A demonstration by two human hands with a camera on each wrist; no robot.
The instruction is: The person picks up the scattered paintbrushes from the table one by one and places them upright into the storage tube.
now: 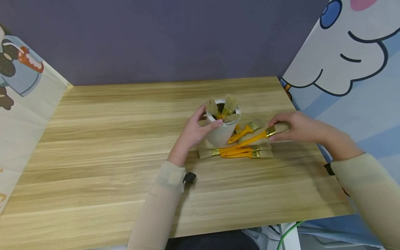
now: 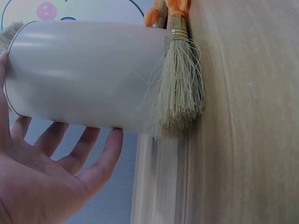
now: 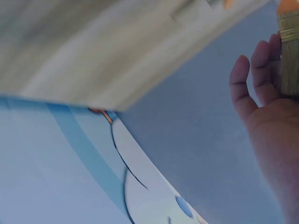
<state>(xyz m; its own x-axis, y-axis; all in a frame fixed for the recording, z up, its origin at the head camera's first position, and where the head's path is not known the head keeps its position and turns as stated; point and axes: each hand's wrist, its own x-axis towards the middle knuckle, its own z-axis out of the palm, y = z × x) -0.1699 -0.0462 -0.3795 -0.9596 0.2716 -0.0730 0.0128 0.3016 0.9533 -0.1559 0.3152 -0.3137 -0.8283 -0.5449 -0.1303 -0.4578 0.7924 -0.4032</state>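
My left hand holds a white cup, with the thumb at its rim and the fingers around the far side. In the left wrist view, fingertips touch the wall of the cup. Several paintbrushes stand in it, bristles up. To the right of the cup, my right hand grips a paintbrush near its bristle end, its yellow handle slanting down to the left. The right wrist view shows this paintbrush against the palm, partly cut off by the frame edge.
Several yellow-handled paintbrushes lie beside and in front of the cup on the wooden table. One paintbrush lies close by the cup's base. A dark grey wall stands behind, with cartoon-printed panels at the sides.
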